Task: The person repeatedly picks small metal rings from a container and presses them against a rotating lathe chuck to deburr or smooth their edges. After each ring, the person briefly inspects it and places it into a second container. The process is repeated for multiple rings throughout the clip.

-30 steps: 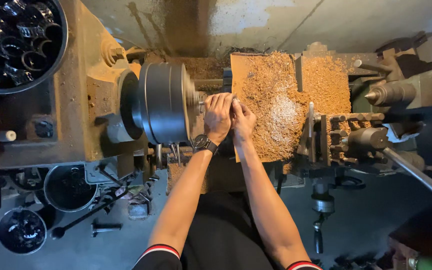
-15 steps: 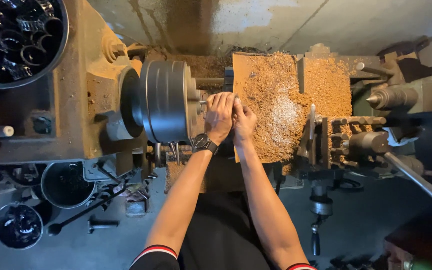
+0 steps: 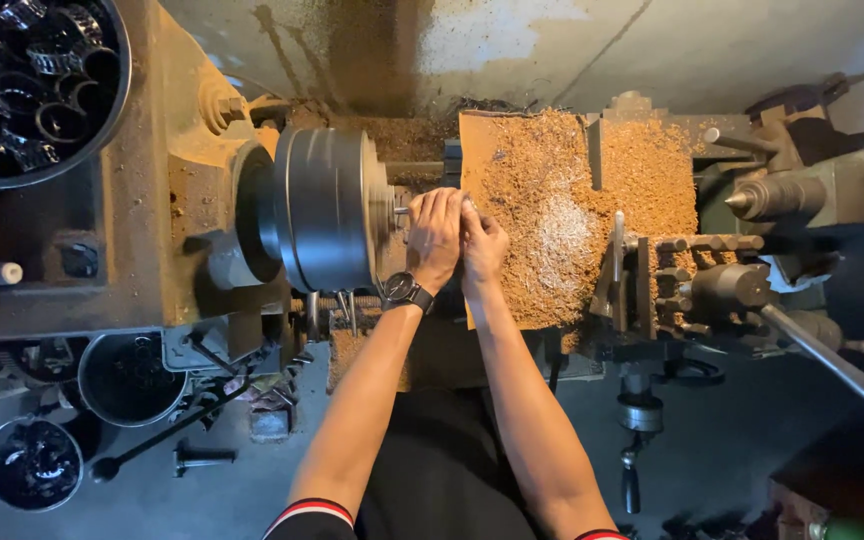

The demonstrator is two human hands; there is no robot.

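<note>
Steel lathe chuck (image 3: 320, 208) is sitting just left of both hands, the left hand (image 3: 434, 236) and right hand (image 3: 482, 243) pressing together, fingers curled closed around a small hidden workpiece beside the chip-covered carriage (image 3: 562, 215).

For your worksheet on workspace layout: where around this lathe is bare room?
Bare floor lies right of the person's arms, below the carriage handles. Crowded: both hands press together beside the chuck, shavings cover the tray, bins fill the left.
</note>
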